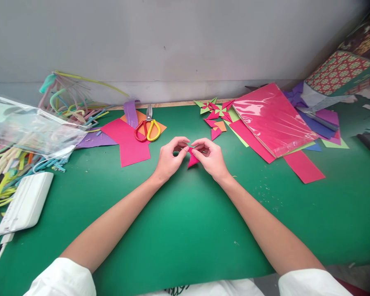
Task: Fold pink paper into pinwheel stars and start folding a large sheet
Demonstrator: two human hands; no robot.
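Observation:
A small folded pink paper piece (193, 159) is held between both hands above the green table (185, 230). My left hand (172, 158) pinches its upper left edge with thumb and forefinger. On the other side, my right hand (210, 156) grips the paper, its thumb lying over the top part. The piece's pointed end hangs down toward me. Just beyond my right hand lie a folded pink piece (216, 133), an orange piece (221, 126) and several pink and green folded star shapes (220, 111).
Scissors (149, 125) with red and yellow handles rest on pink sheets (134, 150) at left. A wrapped pink paper pack (274, 121) lies at right. Far left are a white device (27, 201), colourful strips (0, 172) and a clear plastic bag (33, 123).

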